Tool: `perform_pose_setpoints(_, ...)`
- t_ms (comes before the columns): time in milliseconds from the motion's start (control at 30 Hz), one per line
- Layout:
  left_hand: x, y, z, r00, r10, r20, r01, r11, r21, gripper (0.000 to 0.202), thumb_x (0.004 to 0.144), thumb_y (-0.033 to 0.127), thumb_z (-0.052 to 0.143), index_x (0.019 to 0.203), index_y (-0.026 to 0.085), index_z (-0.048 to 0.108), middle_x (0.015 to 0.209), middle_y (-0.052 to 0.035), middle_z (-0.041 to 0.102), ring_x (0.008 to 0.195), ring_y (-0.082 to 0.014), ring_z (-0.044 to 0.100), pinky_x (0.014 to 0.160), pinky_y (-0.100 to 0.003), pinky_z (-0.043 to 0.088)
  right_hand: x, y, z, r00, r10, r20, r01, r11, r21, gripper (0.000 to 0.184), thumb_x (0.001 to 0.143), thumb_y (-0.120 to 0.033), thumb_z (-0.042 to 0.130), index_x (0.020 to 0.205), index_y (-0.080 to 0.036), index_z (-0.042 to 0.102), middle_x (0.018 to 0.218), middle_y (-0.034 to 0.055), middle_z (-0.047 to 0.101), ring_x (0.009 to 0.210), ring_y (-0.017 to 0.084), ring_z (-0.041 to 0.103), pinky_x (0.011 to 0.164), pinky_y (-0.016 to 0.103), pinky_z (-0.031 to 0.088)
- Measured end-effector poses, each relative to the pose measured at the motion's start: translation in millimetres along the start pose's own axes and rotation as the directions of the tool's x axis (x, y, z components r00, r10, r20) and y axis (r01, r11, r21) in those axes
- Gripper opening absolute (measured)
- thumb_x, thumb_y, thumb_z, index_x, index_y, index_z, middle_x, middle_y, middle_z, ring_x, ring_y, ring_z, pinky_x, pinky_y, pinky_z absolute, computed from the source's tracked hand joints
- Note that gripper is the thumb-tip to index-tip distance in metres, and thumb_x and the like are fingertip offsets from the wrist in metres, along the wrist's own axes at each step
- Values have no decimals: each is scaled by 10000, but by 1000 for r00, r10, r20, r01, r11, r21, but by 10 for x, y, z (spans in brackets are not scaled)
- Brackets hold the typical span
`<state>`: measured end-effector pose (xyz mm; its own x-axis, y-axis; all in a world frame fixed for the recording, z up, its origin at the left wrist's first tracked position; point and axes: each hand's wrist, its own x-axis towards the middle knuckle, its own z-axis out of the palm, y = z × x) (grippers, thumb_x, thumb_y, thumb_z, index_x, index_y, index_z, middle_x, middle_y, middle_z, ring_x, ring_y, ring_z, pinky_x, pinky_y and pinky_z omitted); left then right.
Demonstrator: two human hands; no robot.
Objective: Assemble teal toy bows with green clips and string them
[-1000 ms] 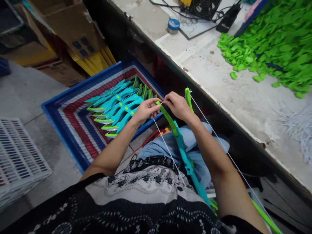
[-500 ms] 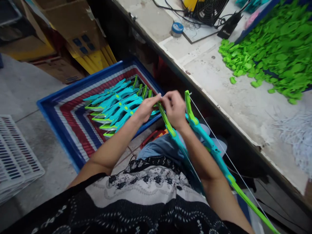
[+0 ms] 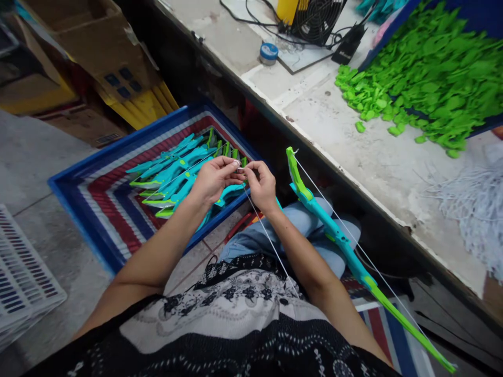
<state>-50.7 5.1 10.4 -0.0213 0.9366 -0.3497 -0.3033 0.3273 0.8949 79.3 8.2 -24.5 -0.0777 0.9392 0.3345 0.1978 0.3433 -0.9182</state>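
Close together in front of me, both hands pinch a thin white string (image 3: 268,235). My left hand (image 3: 215,180) has thumb and fingers closed at the string's end. My right hand (image 3: 261,187) is closed on it just beside the left fingertips. From the hands the string runs down toward my lap. A bit of teal plastic shows by my right wrist; what it belongs to is mostly hidden. A strung teal and green toy bow (image 3: 334,230) rests slanting across my right knee, apart from both hands.
Several teal and green toy bows (image 3: 181,167) lie in a blue-rimmed striped tray (image 3: 84,222) at left. On the workbench (image 3: 310,112) are green plastic parts (image 3: 424,78), white strings (image 3: 479,209), a small fan (image 3: 319,21) and a round blue-lidded tub (image 3: 269,53). A white crate (image 3: 29,272) stands left.
My hands have moved slightly left and down, and the left has turned palm up. The green bow limb that showed under the right hand is out of sight. The view has shifted a little.
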Motion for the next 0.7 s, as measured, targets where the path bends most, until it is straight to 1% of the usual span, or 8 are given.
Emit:
perform_pose_setpoints(133, 5, -12, -9, 998, 1, 69, -1, 1000, -4, 221, 662, 265, 761, 752, 114, 628, 625, -15, 656, 540, -128, 643, 557, -241, 559, 72, -57, 1, 995, -65, -72, 65, 998, -7, 127, 895, -253, 500, 816, -194, 579, 855, 19, 584, 853, 133, 562, 812, 275, 469)
perform_pose_setpoints(233, -9, 9, 14, 997, 9, 77, -6, 999, -44, 231, 642, 267, 774, 748, 106, 646, 598, -18, 644, 540, -132, 640, 544, -233, 551, 111, -92, -2, 996, -71, -46, 73, 996, 43, 171, 908, -272, 488, 858, -202, 636, 922, 33, 601, 927, 140, 578, 866, 291, 479)
perform_pose_setpoints(300, -17, 10, 47, 999, 10, 53, -6, 998, -64, 219, 646, 258, 764, 750, 106, 646, 599, -19, 640, 542, -130, 635, 532, -225, 540, 114, -100, -20, 999, -46, 18, 44, 995, 90, 206, 917, -296, 478, 908, -207, 663, 977, 40, 614, 970, 145, 589, 891, 300, 488)
perform_pose_setpoints(367, -17, -6, 88, 1000, 10, 13, -9, 995, -96, 182, 653, 238, 739, 739, 113, 637, 599, -12, 636, 540, -123, 627, 523, -220, 530, 104, -99, -47, 997, -42, 59, 37, 995, 98, 227, 921, -315, 476, 979, -215, 672, 1028, 46, 622, 1005, 150, 592, 911, 310, 493)
perform_pose_setpoints(467, 8, -43, 148, 998, 25, -57, -35, 982, -185, 98, 645, 182, 683, 678, 134, 604, 593, 12, 628, 540, -106, 611, 542, -220, 529, 102, -94, -91, 991, -113, 69, 112, 994, 13, 241, 922, -331, 489, 1065, -236, 659, 1064, 52, 621, 996, 151, 595, 905, 314, 501)
perform_pose_setpoints(567, 48, -74, 180, 997, 26, -75, -45, 960, -277, 61, 604, 128, 632, 598, 139, 573, 592, 22, 625, 573, -98, 610, 603, -227, 541, 152, -82, -147, 969, -211, 130, 222, 972, -78, 212, 923, -328, 501, 990, -232, 679, 996, 50, 632, 936, 150, 603, 862, 310, 509)
perform_pose_setpoints(633, 67, -85, 179, 999, 10, -44, -23, 947, -319, 35, 592, 131, 620, 584, 134, 586, 613, 11, 637, 614, -103, 620, 654, -239, 548, 201, -74, -195, 956, -242, 166, 260, 961, -95, 196, 920, -313, 511, 919, -215, 680, 942, 46, 643, 903, 148, 608, 839, 305, 505)
perform_pose_setpoints(700, 68, -88, 163, 1000, 8, 1, -7, 947, -321, 29, 592, 148, 628, 611, 126, 624, 660, -7, 661, 665, -119, 636, 709, -267, 554, 239, -72, -243, 953, -240, 185, 262, 960, -101, 181, 915, -296, 517, 878, -201, 666, 900, 40, 652, 858, 142, 610, 810, 292, 499)
